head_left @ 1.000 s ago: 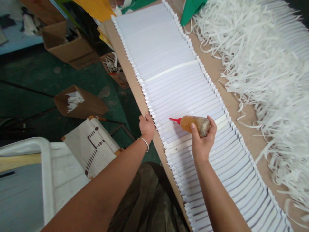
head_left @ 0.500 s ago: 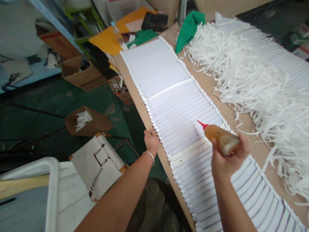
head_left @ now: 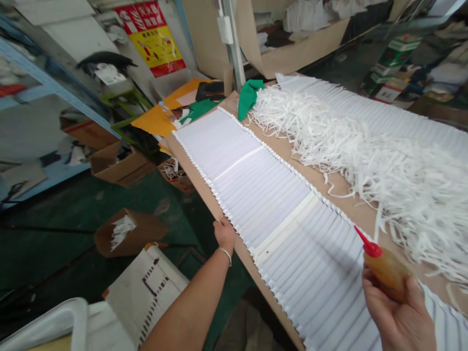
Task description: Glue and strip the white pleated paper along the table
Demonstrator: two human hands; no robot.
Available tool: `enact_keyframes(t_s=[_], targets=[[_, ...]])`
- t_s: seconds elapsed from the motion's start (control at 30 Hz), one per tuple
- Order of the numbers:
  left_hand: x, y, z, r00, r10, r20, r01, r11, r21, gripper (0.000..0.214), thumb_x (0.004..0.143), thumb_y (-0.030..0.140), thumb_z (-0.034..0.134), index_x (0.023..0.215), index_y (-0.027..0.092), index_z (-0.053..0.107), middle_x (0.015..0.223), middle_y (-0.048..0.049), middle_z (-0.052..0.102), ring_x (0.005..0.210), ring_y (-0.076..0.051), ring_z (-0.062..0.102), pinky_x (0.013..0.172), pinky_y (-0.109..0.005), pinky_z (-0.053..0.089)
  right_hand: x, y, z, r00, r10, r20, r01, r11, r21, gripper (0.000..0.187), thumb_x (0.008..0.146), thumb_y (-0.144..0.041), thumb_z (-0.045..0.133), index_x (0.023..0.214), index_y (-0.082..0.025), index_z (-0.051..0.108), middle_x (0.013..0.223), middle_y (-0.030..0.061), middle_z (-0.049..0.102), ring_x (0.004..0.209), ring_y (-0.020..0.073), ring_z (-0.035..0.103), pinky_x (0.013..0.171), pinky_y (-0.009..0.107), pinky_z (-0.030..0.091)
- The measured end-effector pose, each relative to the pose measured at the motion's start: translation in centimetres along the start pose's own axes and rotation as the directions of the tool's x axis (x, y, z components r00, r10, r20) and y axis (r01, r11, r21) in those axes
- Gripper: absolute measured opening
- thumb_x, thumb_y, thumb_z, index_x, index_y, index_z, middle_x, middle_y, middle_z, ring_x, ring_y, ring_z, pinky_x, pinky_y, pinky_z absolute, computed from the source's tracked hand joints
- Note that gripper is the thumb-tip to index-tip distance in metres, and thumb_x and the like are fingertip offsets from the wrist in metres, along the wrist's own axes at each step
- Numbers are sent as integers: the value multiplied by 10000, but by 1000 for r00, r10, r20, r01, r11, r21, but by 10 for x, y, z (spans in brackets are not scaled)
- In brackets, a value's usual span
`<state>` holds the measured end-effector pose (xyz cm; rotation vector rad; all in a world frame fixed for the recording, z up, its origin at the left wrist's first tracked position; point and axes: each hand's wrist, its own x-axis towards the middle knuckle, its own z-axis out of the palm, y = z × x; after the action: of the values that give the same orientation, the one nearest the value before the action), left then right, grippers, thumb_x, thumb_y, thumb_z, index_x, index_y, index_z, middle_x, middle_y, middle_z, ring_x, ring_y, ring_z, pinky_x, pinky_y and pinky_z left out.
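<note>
A long row of overlapped white paper sheets (head_left: 270,204) lies fanned along a brown board table (head_left: 329,183). My right hand (head_left: 400,317) is wrapped round an amber glue bottle (head_left: 387,270) with a red nozzle, held above the right end of the row, nozzle pointing up-left. My left hand (head_left: 224,233) grips the table's near edge beside the sheets, a bangle on its wrist. One cream strip (head_left: 285,226) crosses the row where the sheets are parted.
A heap of white paper strips (head_left: 365,156) covers the far side of the table, with a green cloth (head_left: 249,96) at its end. Cardboard boxes (head_left: 124,234) with scraps stand on the green floor to the left. A white chair (head_left: 62,321) is near my left arm.
My right hand has drawn the glue bottle back to the right, off the sheets, and raised it. The camera has tilted up, showing more of the room. My left hand stays on the table edge.
</note>
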<state>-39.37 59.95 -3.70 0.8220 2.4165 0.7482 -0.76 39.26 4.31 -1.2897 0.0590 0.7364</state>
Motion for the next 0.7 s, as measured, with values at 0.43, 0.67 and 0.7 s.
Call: enact_keyframes(t_s=[0.43,0.67,0.7], targets=[[12,-6,22,995,74,-67,-71,997,42,306,1034,347,379,993,102,557,1105,-284,673,1112,-359,667,992,-487,496,-37,-40,-77,993,16,-118,10,977,213,424,792,-431,791,1144,-247,643,1280,27,642,1082,209,668,675,317,620],[17,-9,30,986,117,-122,-110,992,63,332,1046,314,353,1021,59,563,1129,-286,653,1110,-335,665,1008,-474,483,-40,-46,-92,989,26,-147,5,979,206,412,805,-400,796,1144,-244,621,1222,14,672,1062,196,679,702,330,625],[17,-7,31,985,120,-124,-113,992,64,328,1045,302,351,1022,53,563,1129,-288,650,1114,-334,663,1010,-475,480,-41,-49,-94,988,27,-155,7,977,214,412,806,-394,795,1147,-244,620,1213,10,676,1052,190,681,699,322,624]])
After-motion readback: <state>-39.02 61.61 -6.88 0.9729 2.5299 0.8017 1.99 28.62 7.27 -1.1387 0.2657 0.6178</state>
